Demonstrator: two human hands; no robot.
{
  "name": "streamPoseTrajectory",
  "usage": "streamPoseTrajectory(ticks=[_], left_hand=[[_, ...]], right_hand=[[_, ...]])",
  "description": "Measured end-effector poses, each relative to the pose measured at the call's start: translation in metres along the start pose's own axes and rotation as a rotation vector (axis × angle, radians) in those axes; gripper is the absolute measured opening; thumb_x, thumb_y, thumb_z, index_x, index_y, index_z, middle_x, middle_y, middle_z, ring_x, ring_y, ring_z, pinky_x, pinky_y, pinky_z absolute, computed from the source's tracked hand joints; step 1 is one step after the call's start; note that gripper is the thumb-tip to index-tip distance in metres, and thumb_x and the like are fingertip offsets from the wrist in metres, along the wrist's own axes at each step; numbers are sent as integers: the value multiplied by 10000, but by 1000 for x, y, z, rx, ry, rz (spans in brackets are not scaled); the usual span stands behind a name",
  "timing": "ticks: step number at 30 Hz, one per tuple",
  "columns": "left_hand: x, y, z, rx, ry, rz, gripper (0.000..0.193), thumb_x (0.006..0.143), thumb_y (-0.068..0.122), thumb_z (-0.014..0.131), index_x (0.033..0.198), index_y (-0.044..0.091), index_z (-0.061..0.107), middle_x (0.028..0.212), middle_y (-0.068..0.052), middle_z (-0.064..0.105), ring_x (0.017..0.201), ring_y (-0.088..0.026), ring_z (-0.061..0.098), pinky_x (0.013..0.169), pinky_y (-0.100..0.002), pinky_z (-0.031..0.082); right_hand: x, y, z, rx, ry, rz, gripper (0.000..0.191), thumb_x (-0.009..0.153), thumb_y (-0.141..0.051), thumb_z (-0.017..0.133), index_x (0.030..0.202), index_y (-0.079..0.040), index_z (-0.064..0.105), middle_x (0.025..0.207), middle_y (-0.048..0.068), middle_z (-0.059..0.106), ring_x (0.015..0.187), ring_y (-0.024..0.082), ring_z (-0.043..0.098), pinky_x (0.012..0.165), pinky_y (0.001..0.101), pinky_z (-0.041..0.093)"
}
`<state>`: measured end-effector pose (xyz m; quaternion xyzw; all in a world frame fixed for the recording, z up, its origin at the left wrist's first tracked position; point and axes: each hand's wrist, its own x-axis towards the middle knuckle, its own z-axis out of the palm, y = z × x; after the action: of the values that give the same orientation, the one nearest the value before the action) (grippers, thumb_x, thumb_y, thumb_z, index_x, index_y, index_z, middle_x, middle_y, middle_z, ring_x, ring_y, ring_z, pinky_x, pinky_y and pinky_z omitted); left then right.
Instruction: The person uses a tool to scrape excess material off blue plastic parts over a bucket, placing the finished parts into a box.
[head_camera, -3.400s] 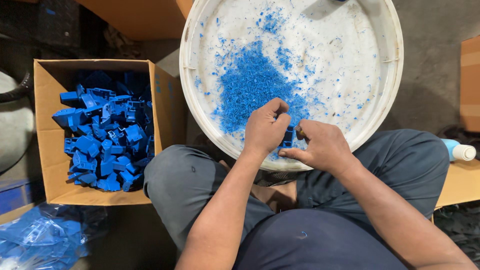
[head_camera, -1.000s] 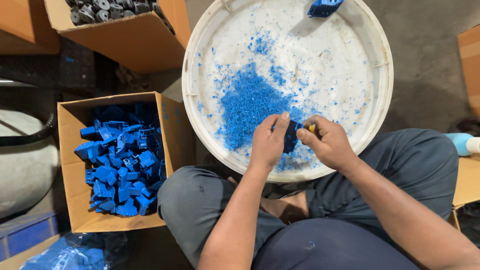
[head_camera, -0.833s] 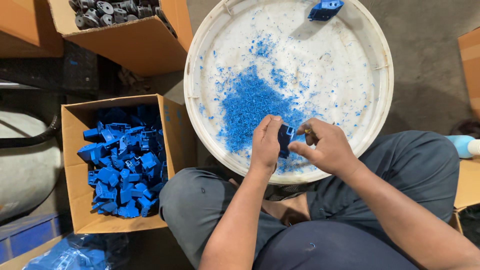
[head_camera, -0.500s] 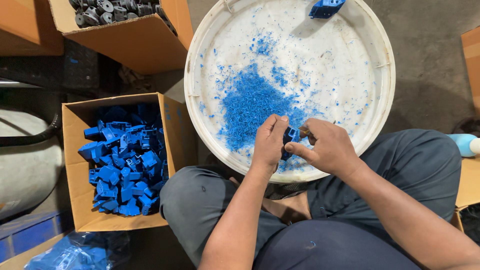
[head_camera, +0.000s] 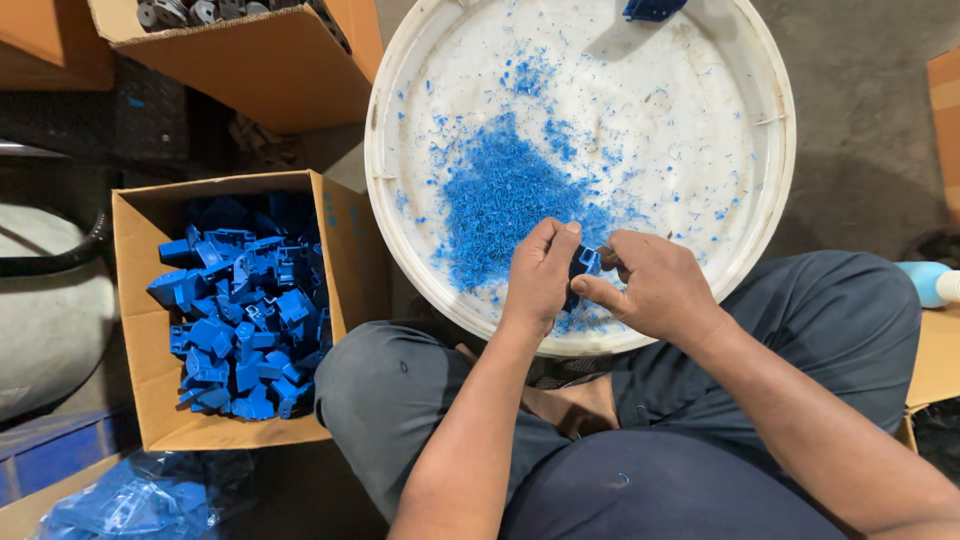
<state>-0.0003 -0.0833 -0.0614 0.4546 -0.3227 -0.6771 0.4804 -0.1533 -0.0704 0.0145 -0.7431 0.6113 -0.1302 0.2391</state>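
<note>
Blue plastic part (head_camera: 582, 268) pinched between left hand (head_camera: 540, 275) and right hand (head_camera: 650, 290), fingers curled tight around it, wrists meeting above the white tub's (head_camera: 770, 190) near rim, beside blue shavings (head_camera: 500, 200).

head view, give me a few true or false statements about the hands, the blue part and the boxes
1. Both hands hold one small blue part over the white tub. True: the left hand and right hand meet on it.
2. The shavings in the tub are red. False: they are blue.
3. The open cardboard box on the person's left is full of blue parts. True.
4. The box at top left holds blue parts too. False: its parts look grey.
5. The left hand rests on the knee. False: it grips the part.
</note>
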Motion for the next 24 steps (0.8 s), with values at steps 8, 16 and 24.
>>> streamPoseTrajectory(ticks=[8,16,24], left_hand=[[-2,5,-1,181,-1,54,322,1018,262,635,770,71,557,685,61,454,667,-46,372,559,-269,352],[-4,18,2,284,-11,85,330,1013,299,641,792,58,592,676,37,509,664,-53,413,569,-274,388],[-6,20,2,339,185,184,423,1065,343,545,786,26,576,659,-32,512,647,-116,423,582,-328,406]], right_hand=[[-2,2,2,-66,-58,6,570,756,-616,755,865,-64,658,701,115,640,711,329,648,654,450,504],[-3,14,9,-21,-31,-139,506,853,-550,719,794,-54,637,745,128,681,718,368,650,613,467,490],[-4,6,13,127,-134,64,430,885,-507,717,842,-79,697,653,126,637,593,323,613,569,417,465]])
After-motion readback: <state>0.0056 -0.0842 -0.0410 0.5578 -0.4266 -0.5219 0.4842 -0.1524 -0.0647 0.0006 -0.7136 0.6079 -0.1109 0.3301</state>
